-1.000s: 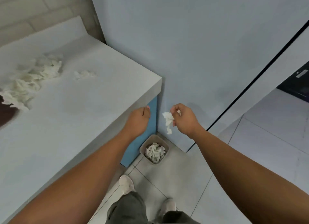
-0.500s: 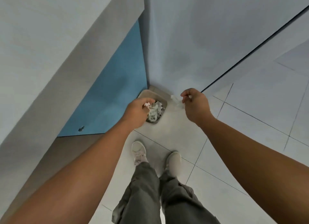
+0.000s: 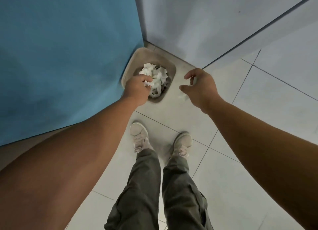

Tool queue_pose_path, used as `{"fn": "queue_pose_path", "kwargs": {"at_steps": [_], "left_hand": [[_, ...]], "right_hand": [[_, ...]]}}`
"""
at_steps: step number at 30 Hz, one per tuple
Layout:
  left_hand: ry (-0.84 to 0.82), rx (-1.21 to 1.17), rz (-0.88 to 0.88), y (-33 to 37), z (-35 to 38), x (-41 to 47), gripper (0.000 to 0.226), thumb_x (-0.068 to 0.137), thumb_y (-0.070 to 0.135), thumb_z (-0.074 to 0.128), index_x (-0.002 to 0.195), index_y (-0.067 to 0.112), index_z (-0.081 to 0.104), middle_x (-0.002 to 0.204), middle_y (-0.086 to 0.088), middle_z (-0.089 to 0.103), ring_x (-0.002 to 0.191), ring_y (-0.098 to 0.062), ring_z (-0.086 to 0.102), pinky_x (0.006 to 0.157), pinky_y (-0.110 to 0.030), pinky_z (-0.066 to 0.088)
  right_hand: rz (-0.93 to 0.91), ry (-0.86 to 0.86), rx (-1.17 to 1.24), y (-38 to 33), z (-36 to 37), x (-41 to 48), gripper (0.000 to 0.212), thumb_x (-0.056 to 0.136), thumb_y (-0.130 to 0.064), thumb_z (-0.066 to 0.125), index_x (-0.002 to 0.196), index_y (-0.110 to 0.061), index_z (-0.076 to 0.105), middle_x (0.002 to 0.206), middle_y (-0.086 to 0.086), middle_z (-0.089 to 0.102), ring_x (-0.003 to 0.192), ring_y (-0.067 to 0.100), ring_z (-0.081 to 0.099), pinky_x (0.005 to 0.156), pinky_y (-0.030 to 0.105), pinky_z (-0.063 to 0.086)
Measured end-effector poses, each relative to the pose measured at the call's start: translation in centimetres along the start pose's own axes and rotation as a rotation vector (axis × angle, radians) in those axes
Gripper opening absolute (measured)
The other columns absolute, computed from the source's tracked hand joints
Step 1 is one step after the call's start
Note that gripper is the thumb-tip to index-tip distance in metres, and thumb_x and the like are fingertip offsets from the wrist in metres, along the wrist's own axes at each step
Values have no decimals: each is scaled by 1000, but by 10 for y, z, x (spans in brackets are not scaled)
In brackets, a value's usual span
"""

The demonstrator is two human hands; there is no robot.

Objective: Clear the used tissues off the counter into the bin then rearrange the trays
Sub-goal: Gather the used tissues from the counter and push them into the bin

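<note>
Left hand [image 3: 136, 90] is closed on a tissue [image 3: 148, 83] over the bin [image 3: 170, 67]; right hand [image 3: 200, 86] is spread, empty. Dumping is underway; release is needed next.

— Where are the two arms in the frame?

— Both come from the lower corners and reach toward the middle, bare to the wrist. The left hand [image 3: 136, 90] is a little left of centre, with its back to the camera and the fingers [image 3: 146, 78] curled closed around something white.

— And the other one?

— The right hand [image 3: 201, 87] is right of centre, at nearly the same height. Its fingers [image 3: 189, 75] are spread and bent, the thumb apart from them, holding nothing. The two hands do not touch.
</note>
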State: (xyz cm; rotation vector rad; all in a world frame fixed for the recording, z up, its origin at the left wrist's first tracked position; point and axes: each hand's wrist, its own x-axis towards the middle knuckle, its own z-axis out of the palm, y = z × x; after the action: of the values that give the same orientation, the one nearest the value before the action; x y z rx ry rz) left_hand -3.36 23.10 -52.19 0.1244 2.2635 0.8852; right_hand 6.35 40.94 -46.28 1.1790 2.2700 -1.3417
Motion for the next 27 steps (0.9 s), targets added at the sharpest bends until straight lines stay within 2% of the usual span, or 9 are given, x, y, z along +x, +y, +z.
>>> {"fn": "queue_pose_path", "kwargs": {"at_steps": [4, 6, 10, 12, 17, 20, 22, 25, 27], "left_hand": [[-13, 49, -18, -9, 28, 34, 27, 90, 11, 66, 115, 19, 70, 125, -3, 64, 105, -14, 59, 86, -19, 45], [-59, 72, -38, -10, 36, 49, 37, 89, 18, 69, 125, 22, 64, 127, -2, 63, 111, -18, 60, 94, -24, 47], [-179, 49, -73, -15, 44, 63, 71, 80, 23, 73, 143, 26, 41, 128, 7, 53, 114, -18, 57, 103, -33, 45], [-173, 92, -72, -20, 41, 65, 75, 79, 21, 68, 145, 29, 35, 140, 3, 51, 122, -21, 55, 106, -38, 45], [-104, 130, -129, -27, 11, 48, 63, 90, 8, 59, 148, 22, 39, 146, -3, 49, 129, -23, 50, 105, -35, 44], [-53, 93, -133, -36, -5, 42, 54, 90, 11, 61, 142, 21, 49, 140, -1, 56, 125, -21, 55, 101, -31, 47], [-22, 72, -143, -40, -11, 38, 50, 92, 11, 61, 141, 19, 51, 139, -1, 57, 124, -19, 55, 97, -25, 44], [12, 42, -142, -47, -11, 32, 45, 91, 10, 60, 136, 18, 56, 134, -3, 61, 121, -19, 58, 98, -25, 44], [11, 21, -148, -54, -8, 28, 43, 91, 10, 60, 134, 17, 58, 132, -4, 62, 119, -19, 60, 102, -30, 46]], "right_hand": [[70, 40, -39, 26, 10, 12, 20, 85, -5, 56, 98, -18, 64, 94, -6, 61, 84, 15, 59, 61, 29, 55], [122, 41, 4, 36, 12, 16, 18, 89, -8, 52, 96, -19, 64, 98, -3, 66, 86, 16, 63, 61, 30, 58], [131, 29, 14, 45, 14, 21, 14, 93, -13, 51, 98, -20, 62, 84, -6, 69, 77, 12, 63, 50, 24, 50], [122, 32, 22, 44, 16, 23, 12, 95, -15, 50, 97, -19, 61, 79, -3, 66, 72, 16, 63, 48, 24, 48], [123, 30, 88, 25, 31, 32, 13, 99, -22, 43, 99, -17, 55, 83, -2, 55, 77, 30, 64, 53, 30, 46], [143, -20, 191, 5, 47, 42, 15, 97, -23, 41, 102, -14, 52, 83, -3, 55, 77, 19, 54, 64, 30, 42], [171, -71, 266, -6, 62, 52, 20, 95, -18, 39, 110, -12, 49, 91, -3, 54, 82, 14, 49, 67, 27, 39], [172, -190, 158, -14, 85, 72, 34, 92, -7, 40, 126, -6, 40, 101, 2, 51, 86, 16, 50, 69, 28, 43], [168, -246, 28, -9, 98, 87, 40, 91, -7, 44, 130, -3, 37, 118, 11, 50, 104, 25, 52, 84, 35, 48]]}}
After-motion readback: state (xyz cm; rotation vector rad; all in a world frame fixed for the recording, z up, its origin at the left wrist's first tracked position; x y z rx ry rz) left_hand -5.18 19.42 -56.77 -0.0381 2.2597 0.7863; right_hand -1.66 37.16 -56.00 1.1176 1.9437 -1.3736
